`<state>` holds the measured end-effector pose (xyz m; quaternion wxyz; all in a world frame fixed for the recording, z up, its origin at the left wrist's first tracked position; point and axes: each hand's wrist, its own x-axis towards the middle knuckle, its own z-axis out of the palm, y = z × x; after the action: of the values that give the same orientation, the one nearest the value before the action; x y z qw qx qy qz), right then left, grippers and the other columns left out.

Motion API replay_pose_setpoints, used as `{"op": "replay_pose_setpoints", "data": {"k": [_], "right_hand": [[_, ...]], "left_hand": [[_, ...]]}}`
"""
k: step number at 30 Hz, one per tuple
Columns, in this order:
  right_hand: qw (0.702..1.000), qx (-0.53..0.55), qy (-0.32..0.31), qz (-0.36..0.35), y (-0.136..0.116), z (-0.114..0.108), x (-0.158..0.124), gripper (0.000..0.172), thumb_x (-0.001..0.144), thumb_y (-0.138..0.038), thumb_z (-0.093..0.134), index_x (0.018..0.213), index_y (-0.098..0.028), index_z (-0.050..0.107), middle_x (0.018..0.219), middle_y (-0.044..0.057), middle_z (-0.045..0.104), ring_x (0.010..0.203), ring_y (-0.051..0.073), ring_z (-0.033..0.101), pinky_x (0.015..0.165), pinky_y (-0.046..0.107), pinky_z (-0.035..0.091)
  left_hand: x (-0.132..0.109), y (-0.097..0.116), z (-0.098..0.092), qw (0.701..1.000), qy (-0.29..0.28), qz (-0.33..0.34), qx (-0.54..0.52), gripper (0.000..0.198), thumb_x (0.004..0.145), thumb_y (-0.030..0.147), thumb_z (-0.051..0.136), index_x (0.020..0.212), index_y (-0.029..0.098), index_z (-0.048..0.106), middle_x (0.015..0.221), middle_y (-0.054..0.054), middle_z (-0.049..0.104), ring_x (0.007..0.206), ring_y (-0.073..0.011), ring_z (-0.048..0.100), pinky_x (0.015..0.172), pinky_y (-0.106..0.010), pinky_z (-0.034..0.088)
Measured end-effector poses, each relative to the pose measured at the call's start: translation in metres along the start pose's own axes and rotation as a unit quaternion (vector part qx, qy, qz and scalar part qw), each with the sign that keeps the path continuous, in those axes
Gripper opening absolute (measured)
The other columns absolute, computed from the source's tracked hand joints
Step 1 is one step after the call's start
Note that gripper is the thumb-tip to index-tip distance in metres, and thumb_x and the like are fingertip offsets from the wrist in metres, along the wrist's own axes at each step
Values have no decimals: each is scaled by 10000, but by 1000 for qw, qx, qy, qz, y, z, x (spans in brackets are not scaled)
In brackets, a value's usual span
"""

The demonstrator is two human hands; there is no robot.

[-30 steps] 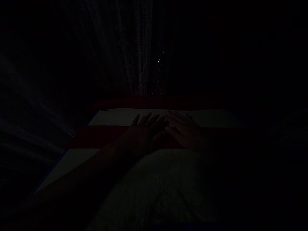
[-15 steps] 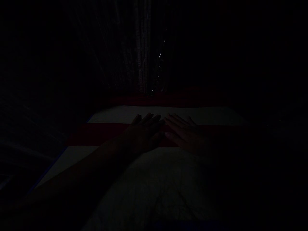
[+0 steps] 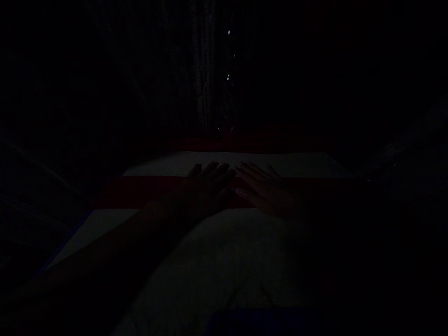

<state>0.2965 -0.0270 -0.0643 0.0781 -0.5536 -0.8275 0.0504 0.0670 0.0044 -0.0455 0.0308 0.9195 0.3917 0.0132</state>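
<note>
The scene is very dark. My left hand (image 3: 206, 189) lies flat with its fingers stretched out on a cloth with red and white stripes (image 3: 140, 191). My right hand (image 3: 266, 191) lies flat beside it, fingers extended, the fingertips of both hands nearly touching over the red stripe. Neither hand holds anything. A rumpled white part of the cloth (image 3: 227, 261) spreads below the hands.
A dim hanging fabric, perhaps a curtain (image 3: 203, 84), stands behind the cloth with a few bright specks (image 3: 228, 32). A thin blue edge (image 3: 66, 242) runs along the cloth's left side. Everything else is lost in darkness.
The hands stay flat on the cloth in almost the same pose. The view has tilted a little, so the hands and stripes sit slightly higher and the bright specks have risen.
</note>
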Motion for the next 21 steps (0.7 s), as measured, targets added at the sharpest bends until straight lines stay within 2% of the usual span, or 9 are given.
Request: {"op": "replay_pose_setpoints", "data": {"k": [12, 21], "right_hand": [[1000, 17, 16, -8, 0, -3, -1, 805, 993, -755, 182, 1635, -273, 243, 1696, 9, 193, 1572, 287, 173, 1271, 649, 99], [1000, 26, 16, -7, 0, -4, 0, 815, 986, -762, 207, 1637, -273, 242, 1693, 14, 210, 1572, 285, 173, 1281, 623, 96]], "left_hand": [[-1, 4, -4, 1000, -12, -11, -3, 628, 1090, 553, 197, 1649, 269, 232, 1704, -10, 135, 1582, -306, 122, 1242, -619, 145], [-1, 1, 0, 1000, 8, 6, 1, 615, 1092, 544, 214, 1639, 268, 266, 1702, -43, 172, 1576, -322, 147, 1228, -635, 169]]}}
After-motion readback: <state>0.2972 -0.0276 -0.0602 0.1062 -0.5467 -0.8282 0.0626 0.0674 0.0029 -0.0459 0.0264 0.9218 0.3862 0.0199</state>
